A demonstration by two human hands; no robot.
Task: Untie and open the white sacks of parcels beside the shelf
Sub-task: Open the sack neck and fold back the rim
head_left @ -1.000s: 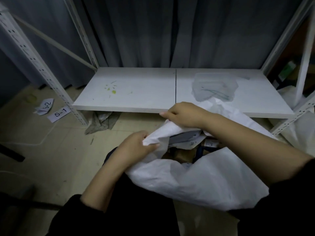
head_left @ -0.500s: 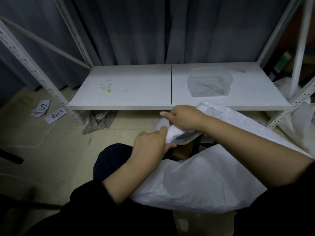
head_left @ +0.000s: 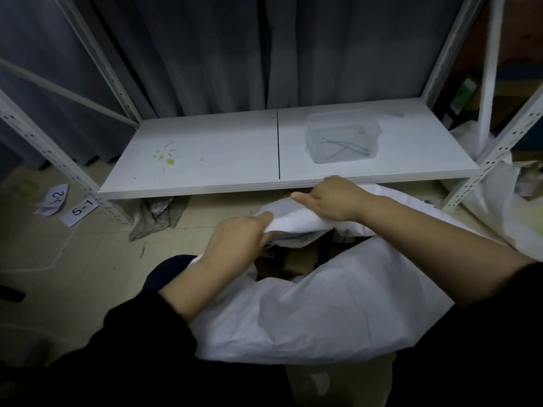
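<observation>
Head view, risk: the rim of the sack (head_left: 338,312) could have slipped from either grip if pulled unevenly, letting the mouth fold shut again.
Risk, parcels: a hard tug toward the shelf (head_left: 205,160) might have tipped the sack and spilled the parcels (head_left: 296,259).
Left hand (head_left: 235,245): fingers curled round the rim's near-left fold, gripping it.
Right hand (head_left: 332,198): fingers curled over the far fold, thumb stretched left, holding it.
Sack look: white, woven, crumpled, soft; mouth partly open, no tie visible.
Sack place: lower centre and right of frame, just below the shelf's front edge.
Parcels: dim, brown and pale shapes inside the mouth.
</observation>
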